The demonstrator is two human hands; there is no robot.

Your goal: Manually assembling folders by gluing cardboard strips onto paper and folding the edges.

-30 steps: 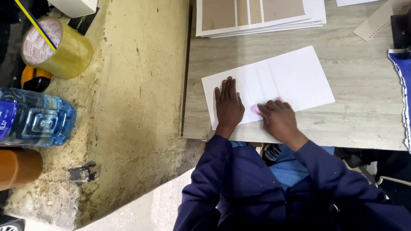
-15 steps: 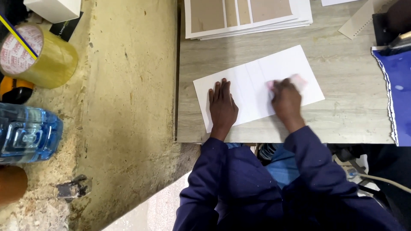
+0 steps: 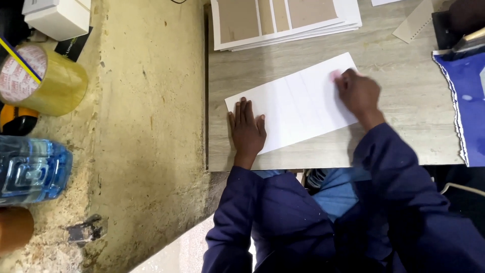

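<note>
While the white rectangular sheet of paper (image 3: 298, 103) lies flat on the pale wood-grain tabletop (image 3: 404, 131), the left hand (image 3: 247, 129) pins its near corner, fingers (image 3: 246, 108) pressed together and flat. At the sheet's far end the right hand (image 3: 359, 93) is curled, its fingers seemingly pinching a small pink object (image 3: 335, 76), too blurred to identify. Beyond the fingers sits a stack of brown-and-white card sheets (image 3: 283, 20); a blue cloth (image 3: 467, 101) lies right. If the left hand's pressure slackens, the sheet could skew or crease.
</note>
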